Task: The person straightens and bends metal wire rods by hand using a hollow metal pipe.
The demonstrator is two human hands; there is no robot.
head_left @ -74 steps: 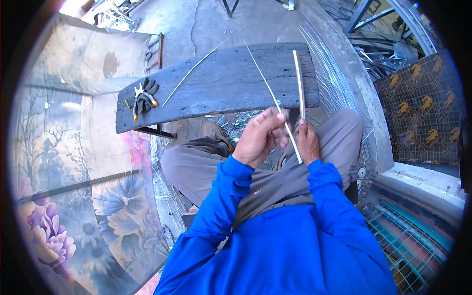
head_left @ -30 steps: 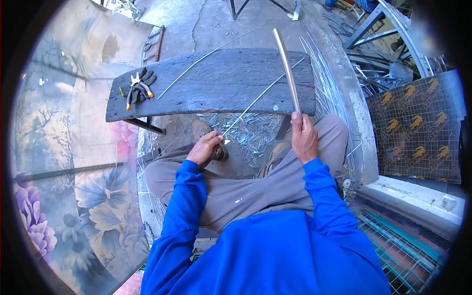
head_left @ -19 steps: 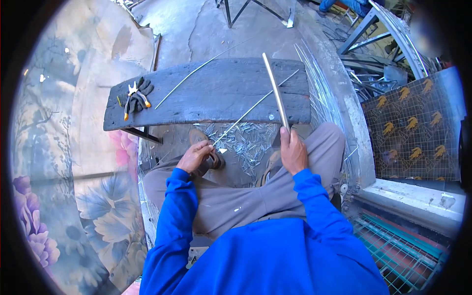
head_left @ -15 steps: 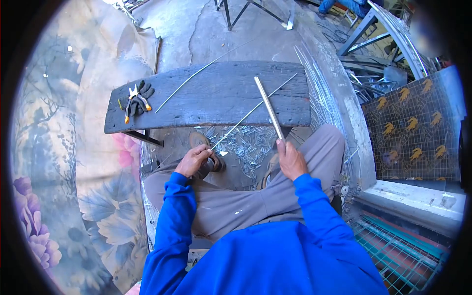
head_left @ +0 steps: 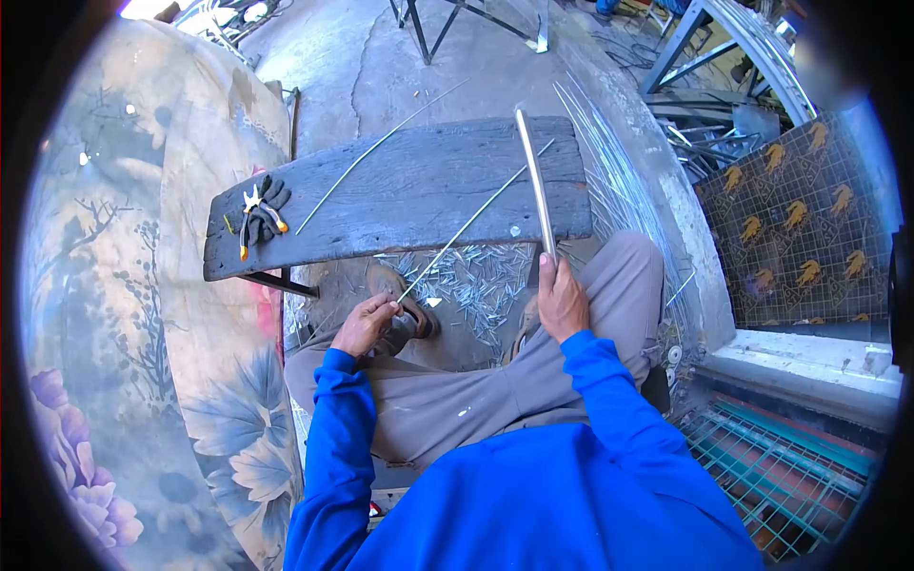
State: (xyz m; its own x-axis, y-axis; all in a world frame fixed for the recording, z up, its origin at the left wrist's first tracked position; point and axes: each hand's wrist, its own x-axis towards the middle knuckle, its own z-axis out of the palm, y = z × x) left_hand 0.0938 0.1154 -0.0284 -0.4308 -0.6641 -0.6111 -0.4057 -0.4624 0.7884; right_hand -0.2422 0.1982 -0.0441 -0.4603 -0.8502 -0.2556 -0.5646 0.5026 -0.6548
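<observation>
My left hand (head_left: 367, 325) pinches the near end of a thin metal rod (head_left: 462, 230), which slants up and right over the dark wooden bench (head_left: 409, 190). In my right hand (head_left: 564, 297) is a shiny metal tube (head_left: 534, 176), gripped at its lower end and pointing away from me. The tube crosses the rod near the rod's far end; whether they touch I cannot tell. A second thin rod (head_left: 357, 162) lies across the bench, its far end past the back edge. Pliers with orange-tipped handles (head_left: 255, 211) rest on a dark glove (head_left: 276, 193) at the bench's left.
Many short cut metal pieces (head_left: 476, 295) litter the floor between my feet. Long thin rods (head_left: 609, 162) lie right of the bench. A patterned floral sheet (head_left: 209, 314) covers the left side. Metal frames (head_left: 681, 43), a printed board (head_left: 795, 224) and a green wire grid (head_left: 781, 476) stand right.
My right hand has swung the tube's far end up and slightly right, so it crosses the rod nearer the rod's tip. My left hand keeps its pinch, and the view has shifted slightly.
</observation>
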